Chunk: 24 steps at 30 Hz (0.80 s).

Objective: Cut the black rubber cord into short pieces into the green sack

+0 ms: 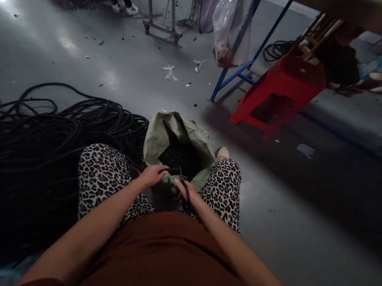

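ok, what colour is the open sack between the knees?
The open sack is a pale, greyish green; the head view shows it best.

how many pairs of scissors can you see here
1: black-handled metal scissors, in the right hand, by the pale green woven sack. Others may be hidden among the coiled black cables.

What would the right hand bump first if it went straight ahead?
Probably the left hand, or the black cord it holds; they lie ahead of the right hand, though depth is hard to judge.
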{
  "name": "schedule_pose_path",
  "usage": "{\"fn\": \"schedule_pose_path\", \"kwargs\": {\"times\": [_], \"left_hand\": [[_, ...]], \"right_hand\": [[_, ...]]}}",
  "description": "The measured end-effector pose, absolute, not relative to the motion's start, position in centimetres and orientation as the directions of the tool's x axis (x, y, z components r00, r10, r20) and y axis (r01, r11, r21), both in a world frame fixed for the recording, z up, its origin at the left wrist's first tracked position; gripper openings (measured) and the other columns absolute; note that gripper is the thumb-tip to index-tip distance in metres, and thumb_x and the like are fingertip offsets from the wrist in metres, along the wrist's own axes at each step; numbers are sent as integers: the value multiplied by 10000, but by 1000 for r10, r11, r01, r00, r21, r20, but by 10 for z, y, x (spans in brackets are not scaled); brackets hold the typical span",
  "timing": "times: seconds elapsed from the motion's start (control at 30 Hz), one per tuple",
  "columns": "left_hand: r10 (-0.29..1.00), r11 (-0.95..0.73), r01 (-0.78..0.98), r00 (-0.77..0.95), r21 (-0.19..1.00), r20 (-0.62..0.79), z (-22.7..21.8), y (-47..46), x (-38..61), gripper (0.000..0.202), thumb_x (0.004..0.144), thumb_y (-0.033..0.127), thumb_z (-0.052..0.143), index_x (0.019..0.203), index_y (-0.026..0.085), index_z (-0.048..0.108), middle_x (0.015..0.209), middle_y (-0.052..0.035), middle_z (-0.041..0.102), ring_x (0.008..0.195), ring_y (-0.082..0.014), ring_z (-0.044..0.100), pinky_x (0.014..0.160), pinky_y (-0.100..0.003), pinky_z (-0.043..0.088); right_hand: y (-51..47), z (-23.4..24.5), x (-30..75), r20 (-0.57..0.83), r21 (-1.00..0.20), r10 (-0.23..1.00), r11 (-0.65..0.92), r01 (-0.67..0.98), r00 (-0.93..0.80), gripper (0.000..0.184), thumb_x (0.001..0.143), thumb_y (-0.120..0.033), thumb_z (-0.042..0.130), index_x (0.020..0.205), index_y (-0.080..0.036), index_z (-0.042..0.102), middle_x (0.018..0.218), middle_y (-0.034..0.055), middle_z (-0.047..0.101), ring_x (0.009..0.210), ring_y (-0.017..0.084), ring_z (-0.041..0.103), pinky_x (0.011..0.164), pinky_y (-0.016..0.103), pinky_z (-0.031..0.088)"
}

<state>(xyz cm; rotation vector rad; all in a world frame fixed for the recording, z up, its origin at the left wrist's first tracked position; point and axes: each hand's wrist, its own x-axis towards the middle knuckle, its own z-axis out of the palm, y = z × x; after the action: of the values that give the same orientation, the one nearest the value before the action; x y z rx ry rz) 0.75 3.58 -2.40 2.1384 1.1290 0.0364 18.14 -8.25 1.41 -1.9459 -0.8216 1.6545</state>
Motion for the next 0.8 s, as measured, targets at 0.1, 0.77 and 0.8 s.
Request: {"fn": "schedule_pose_path", "kwargs": {"times": [0.1,0.77,0.8], "left_hand": [[742,-371,714,613,594,-273,-24,36,8,370,896,345,503,1202,230,676,1186,-45,703,1124,-214,631,1004,-324,467],[715,-367,683,642,632,-279,-17,31,11,384,888,347,492,1182,200,690,1175,-60,707,1116,-224,638,1000,-332,474],[712,-365,681,644,635,-281,-17,31,11,384,888,346,492,1179,195,691,1177,-65,706,1117,-227,638,1000,-335,473]], "right_hand": [[-84,9,181,-709,-686,699,-714,143,93,329,951,-451,520,953,-134,607,494,-38,511,370,113,501,380,192,410],[-83,3,177,-686,-715,727,-679,165,23,327,954,-457,507,898,-142,573,484,-28,517,391,120,522,396,180,400],[-83,2,177,-681,-720,732,-674,162,23,326,954,-453,508,893,-140,576,486,-26,519,393,121,523,399,182,404]]}}
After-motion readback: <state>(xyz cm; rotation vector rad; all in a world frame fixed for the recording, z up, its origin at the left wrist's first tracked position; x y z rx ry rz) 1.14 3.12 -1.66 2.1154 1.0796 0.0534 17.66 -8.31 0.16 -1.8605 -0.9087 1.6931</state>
